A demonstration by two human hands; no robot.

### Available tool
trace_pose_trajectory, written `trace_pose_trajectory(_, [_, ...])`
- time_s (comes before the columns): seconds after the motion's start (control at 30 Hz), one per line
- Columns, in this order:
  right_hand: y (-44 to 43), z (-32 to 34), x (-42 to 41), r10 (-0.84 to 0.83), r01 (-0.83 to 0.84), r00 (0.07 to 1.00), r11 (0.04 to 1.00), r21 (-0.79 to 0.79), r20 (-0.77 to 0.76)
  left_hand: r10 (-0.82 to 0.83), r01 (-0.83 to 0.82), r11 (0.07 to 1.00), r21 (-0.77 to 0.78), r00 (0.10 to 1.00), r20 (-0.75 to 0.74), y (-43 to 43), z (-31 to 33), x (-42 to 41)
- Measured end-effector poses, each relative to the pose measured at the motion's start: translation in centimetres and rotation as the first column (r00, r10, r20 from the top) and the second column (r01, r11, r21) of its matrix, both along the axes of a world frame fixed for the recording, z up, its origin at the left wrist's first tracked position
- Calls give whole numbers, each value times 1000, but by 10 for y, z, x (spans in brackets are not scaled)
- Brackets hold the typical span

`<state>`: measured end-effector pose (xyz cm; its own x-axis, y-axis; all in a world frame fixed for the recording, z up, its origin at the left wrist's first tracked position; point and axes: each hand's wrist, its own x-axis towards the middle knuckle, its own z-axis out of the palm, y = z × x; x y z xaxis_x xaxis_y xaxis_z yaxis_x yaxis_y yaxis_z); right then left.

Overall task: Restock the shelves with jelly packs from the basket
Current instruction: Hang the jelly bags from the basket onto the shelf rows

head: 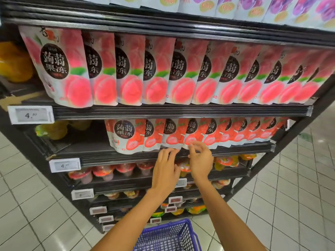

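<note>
Basket (168, 236), blue-violet wire mesh, bottom centre of the frame, standing on the pale tiled floor (27, 205) between two bare forearms. Left hand (165, 169), centre of the frame: fingers nearly straight and spread, grip wide, holding nothing, fingertips at the front lip of the middle shelf (126, 156) just under the packs. Right hand (200, 160), just beside it to the right: fingers and thumb curved, tips at the lower edge of one pack in the row; grip narrow, blurred, and whether it pinches that pack cannot be told. Strawberry jelly packs (126, 134), red and white pouches, upright and overlapping in one row across the centre and right of the middle shelf. Peach jelly packs (72, 69), pink and white pouches, a full row on the shelf above, spanning the frame. Purple-printed packs (253, 6), top edge, only their lower parts in view. Price tags: one at left under the peach row (30, 115), one at lower left under the strawberry row (64, 165). Jelly cups (103, 172), red-lidded, on the shelf below the hands.
</note>
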<state>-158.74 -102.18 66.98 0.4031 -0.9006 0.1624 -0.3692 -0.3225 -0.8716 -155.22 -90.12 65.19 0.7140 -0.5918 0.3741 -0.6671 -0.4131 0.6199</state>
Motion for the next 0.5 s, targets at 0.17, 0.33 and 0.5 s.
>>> trace_pose_trajectory(0.17, [-27,-2,-12,38,-37,999,998,49,-18,-27,24,998,-60,999,-43,-34,4,-4])
trace_pose_trajectory(0.33, [-50,-8,-12,120,-118,989,993,30,-86,34,-34,999,6,999,-2,-55,-3,-9])
trace_pose_trajectory(0.5, [-61,-11,-15,99,-108,986,992,-62,-131,54,-64,994,94,993,106,-59,-19,-10])
